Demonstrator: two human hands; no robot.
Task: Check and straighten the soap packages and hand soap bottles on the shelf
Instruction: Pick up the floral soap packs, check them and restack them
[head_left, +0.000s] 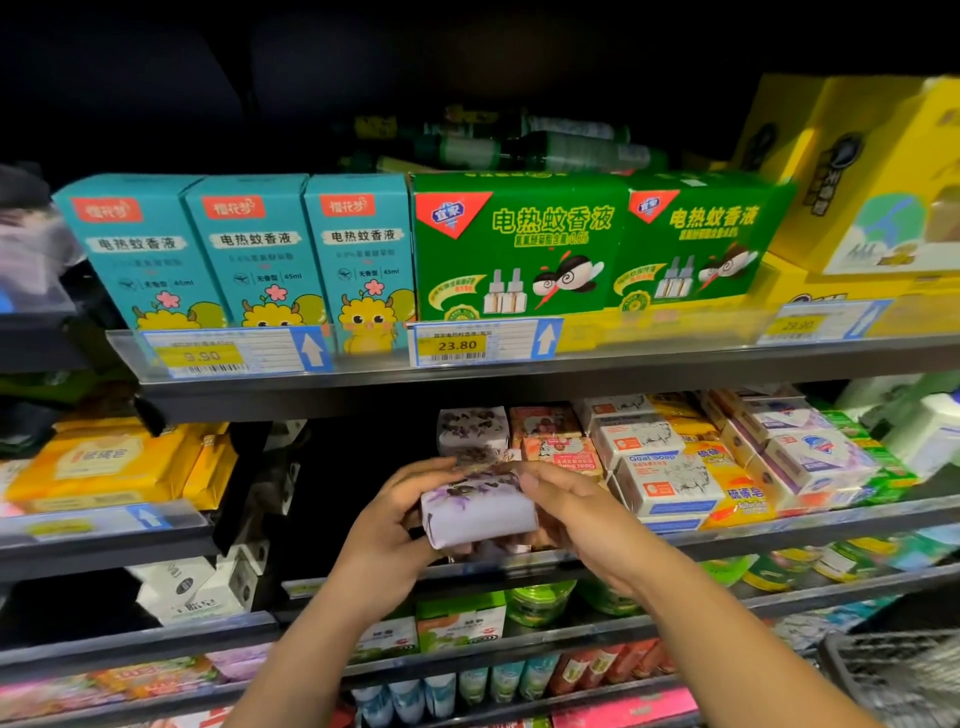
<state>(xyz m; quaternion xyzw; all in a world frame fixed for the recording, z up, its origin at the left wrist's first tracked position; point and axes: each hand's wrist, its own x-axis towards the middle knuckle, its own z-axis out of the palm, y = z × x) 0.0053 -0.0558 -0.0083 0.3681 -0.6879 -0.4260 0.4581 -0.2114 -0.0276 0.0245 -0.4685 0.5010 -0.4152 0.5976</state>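
Observation:
A lavender-wrapped soap bar (480, 512) with purple flower print is held in front of the middle shelf (779, 527). My left hand (387, 525) grips its left end, and my right hand (576, 512) holds its right end with the thumb over the top. Behind it another lavender soap package (472, 428) sits on the shelf, next to orange soap packs (556, 441). White goat soap boxes (660, 475) and white-purple soap packs (810, 457) fill the shelf to the right. White hand soap bottles (930, 431) stand at the far right.
The upper shelf carries teal boxes (249, 249), green mosquito-liquid boxes (519, 244) and yellow cartons (872, 182). Yellow soap packs (114, 462) lie on the left bay. Lower shelves hold white boxes (202, 587) and green packages (462, 621). A wire basket (898, 670) is at bottom right.

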